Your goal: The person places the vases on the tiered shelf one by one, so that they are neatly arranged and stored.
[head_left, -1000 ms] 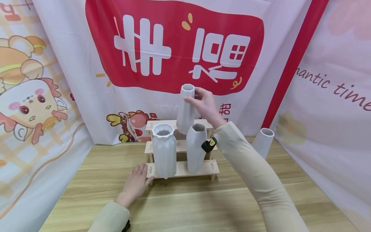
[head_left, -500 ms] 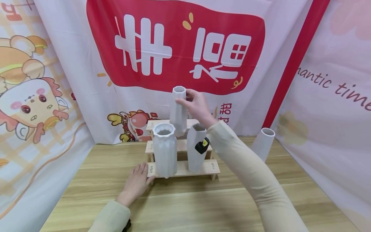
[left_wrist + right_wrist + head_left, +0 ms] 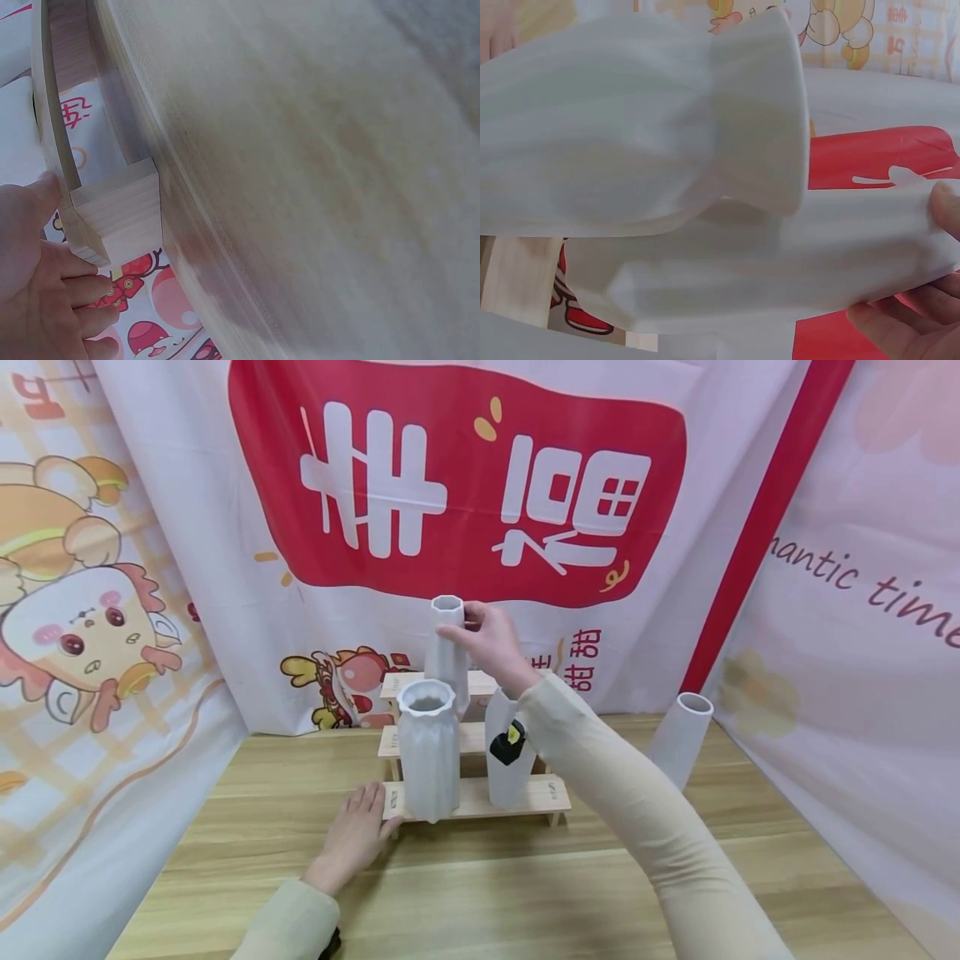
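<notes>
My right hand grips a slim white faceted vase near its rim, thumb on the front and fingers on its right side. The vase stands upright at the top tier of a wooden three-tier stand; its base is hidden behind a wider white vase with a scalloped rim. That wider vase and another white faceted vase, partly covered by my right wrist camera, stand on the lowest tier. My left hand holds the left end of that tier, thumb and fingers on either side of the plank's corner.
A tall plain white vase stands on the wooden table at the right, partly behind my right sleeve. A printed cloth hangs close behind the stand, with further cloths at both sides.
My right hand has carried the slim vase left and slightly down, from over the gap between the two lower vases to behind the scalloped one. The left hand has stayed at the stand.
</notes>
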`<action>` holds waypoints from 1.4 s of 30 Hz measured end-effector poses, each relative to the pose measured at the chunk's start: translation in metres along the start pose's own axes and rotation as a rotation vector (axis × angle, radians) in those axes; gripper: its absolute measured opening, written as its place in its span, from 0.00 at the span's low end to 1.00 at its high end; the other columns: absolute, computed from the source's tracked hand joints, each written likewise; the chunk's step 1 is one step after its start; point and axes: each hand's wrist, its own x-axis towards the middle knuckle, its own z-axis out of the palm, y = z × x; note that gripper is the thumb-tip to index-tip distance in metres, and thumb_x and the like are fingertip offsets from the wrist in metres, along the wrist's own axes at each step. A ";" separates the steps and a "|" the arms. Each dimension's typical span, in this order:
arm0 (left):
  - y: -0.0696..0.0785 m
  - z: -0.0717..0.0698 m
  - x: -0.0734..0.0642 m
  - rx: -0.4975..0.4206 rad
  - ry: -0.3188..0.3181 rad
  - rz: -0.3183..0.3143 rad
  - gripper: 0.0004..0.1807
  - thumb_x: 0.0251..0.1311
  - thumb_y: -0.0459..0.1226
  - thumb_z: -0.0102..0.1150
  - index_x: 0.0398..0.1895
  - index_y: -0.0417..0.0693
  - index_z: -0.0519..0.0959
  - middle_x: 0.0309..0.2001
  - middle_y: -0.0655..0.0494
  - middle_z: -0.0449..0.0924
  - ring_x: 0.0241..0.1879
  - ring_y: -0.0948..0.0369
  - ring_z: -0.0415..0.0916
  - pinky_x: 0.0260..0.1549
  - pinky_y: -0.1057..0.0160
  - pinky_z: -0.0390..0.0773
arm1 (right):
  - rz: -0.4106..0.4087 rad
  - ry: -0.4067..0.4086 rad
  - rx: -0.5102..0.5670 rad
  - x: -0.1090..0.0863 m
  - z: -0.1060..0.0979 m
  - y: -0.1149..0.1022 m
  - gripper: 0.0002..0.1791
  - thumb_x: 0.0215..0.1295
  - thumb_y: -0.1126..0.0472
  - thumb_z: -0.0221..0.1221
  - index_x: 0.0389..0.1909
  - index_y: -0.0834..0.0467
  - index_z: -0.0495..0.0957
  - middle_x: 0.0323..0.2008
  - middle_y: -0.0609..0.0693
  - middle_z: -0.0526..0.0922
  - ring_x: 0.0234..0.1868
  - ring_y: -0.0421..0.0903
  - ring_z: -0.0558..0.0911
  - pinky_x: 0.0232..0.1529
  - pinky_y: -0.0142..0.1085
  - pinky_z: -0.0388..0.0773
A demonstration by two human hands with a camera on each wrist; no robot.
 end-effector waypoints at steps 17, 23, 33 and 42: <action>0.000 0.001 0.000 -0.013 0.009 -0.004 0.36 0.67 0.48 0.46 0.62 0.23 0.58 0.63 0.31 0.58 0.63 0.37 0.52 0.61 0.42 0.51 | 0.009 -0.007 0.028 0.004 0.017 0.004 0.22 0.56 0.56 0.64 0.53 0.55 0.75 0.47 0.46 0.79 0.42 0.43 0.78 0.45 0.36 0.77; 0.001 -0.001 0.000 -0.024 0.011 -0.007 0.36 0.66 0.48 0.46 0.62 0.23 0.58 0.63 0.31 0.57 0.63 0.37 0.52 0.61 0.42 0.51 | 0.022 -0.005 0.024 0.006 0.019 0.003 0.23 0.56 0.55 0.64 0.53 0.55 0.75 0.47 0.46 0.78 0.42 0.44 0.78 0.46 0.36 0.77; 0.001 -0.001 0.000 -0.021 0.005 -0.008 0.36 0.66 0.48 0.46 0.62 0.23 0.58 0.63 0.30 0.57 0.63 0.37 0.52 0.61 0.42 0.52 | 0.022 0.042 -0.023 0.007 0.019 0.005 0.22 0.56 0.54 0.64 0.51 0.55 0.75 0.45 0.47 0.79 0.40 0.44 0.78 0.45 0.37 0.77; 0.003 -0.003 -0.001 -0.022 0.010 -0.002 0.35 0.66 0.47 0.47 0.62 0.22 0.58 0.62 0.30 0.58 0.63 0.37 0.52 0.61 0.42 0.51 | 0.018 0.065 -0.067 0.007 0.020 0.005 0.20 0.57 0.55 0.64 0.50 0.57 0.77 0.44 0.48 0.79 0.39 0.44 0.78 0.44 0.36 0.78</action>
